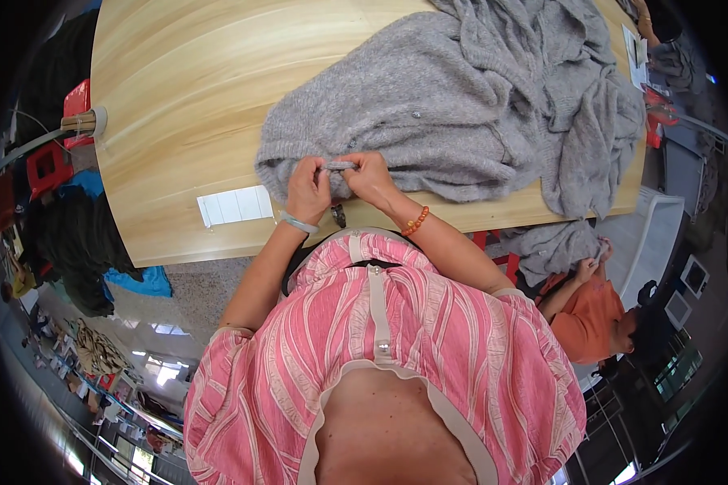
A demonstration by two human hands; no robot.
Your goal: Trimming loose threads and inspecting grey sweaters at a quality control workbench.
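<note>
Grey knitted garment point(412, 89): lay rumpled across the middle and right of the pale wooden table point(194, 89), with ribbing at the left end and loose folds toward the far right. Was pinched at a small fold near the ribbing by the left hand point(308, 192) and the right hand point(370, 179), just beside each other. Lay to the right of a white paper sheet point(236, 207) near the table's near edge.
</note>
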